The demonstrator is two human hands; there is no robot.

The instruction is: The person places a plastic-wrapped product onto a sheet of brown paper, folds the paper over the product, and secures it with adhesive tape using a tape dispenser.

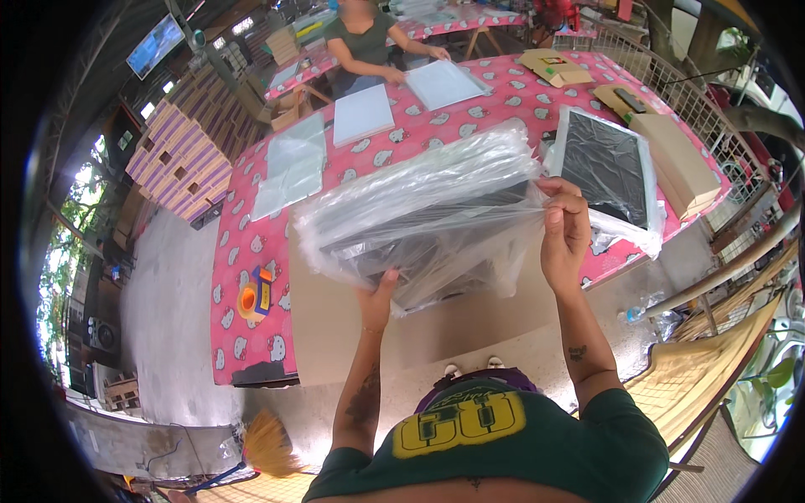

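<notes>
A flat dark panel (444, 210) in loose clear plastic wrap is tilted up in front of me above a brown cardboard sheet (335, 331). My left hand (379, 298) grips its near-left edge, thumb on top and fingers hidden beneath. At the right corner, my right hand (565, 235) pinches the loose plastic between thumb and fingers. To the right lies another black panel (605, 168) with a pale border, partly covered by plastic. An orange and blue tape dispenser (256, 298) stands on the table at the left.
Across the pink patterned table (239, 251), a person (360, 38) handles a white flat panel (444, 85). White sheets (363, 115) and folded cardboard (675, 163) lie around. Stacked boxes (180, 159) stand at left, a broom (272, 444) at lower left, metal railing (688, 101) at right.
</notes>
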